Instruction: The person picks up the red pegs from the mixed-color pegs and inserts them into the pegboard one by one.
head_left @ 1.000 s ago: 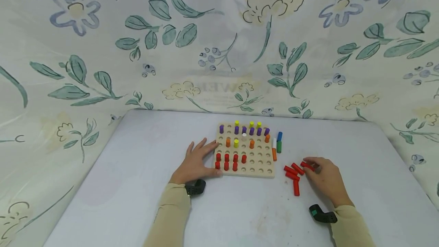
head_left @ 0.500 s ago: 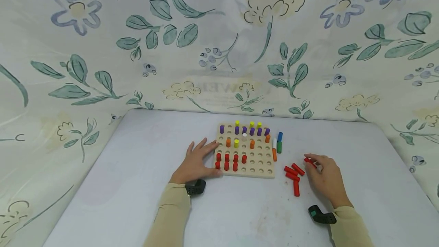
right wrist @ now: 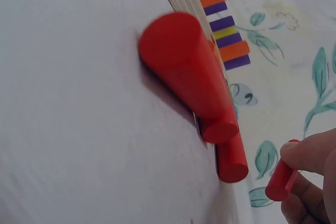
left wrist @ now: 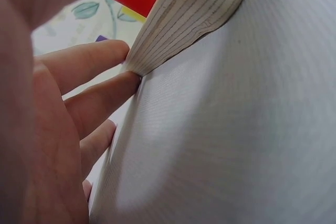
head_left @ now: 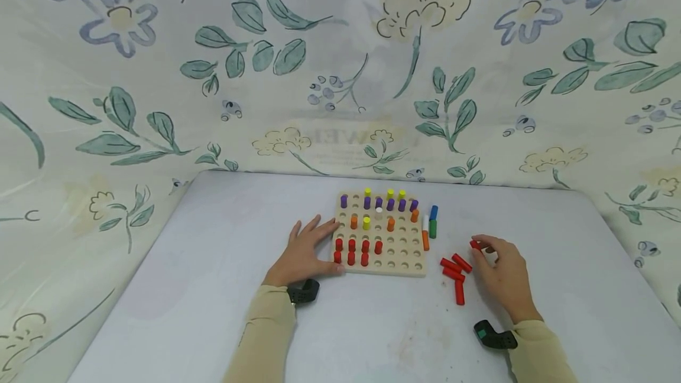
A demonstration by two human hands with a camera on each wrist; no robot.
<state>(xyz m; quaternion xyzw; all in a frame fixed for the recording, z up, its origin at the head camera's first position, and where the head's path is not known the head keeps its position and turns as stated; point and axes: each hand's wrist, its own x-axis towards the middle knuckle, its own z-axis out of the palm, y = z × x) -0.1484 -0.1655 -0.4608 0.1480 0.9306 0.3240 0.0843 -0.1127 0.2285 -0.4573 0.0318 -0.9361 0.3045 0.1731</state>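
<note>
One pegboard [head_left: 398, 272], thirty pegs [head_left: 459, 292]

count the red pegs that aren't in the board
5: the held peg, pinched in the right hand; on the table right of the board, the rear-right peg, rear-left peg, middle peg and front peg. The hand could hide more.

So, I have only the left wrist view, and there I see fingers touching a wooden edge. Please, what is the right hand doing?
Observer: The right hand pinches a red peg.
Operator: Is something lying near it?
Observer: Yes, four loose red pegs lie on the table.
Operator: And at the right side of the board?
Observer: One blue peg, one green, one white and one orange lie there.
</note>
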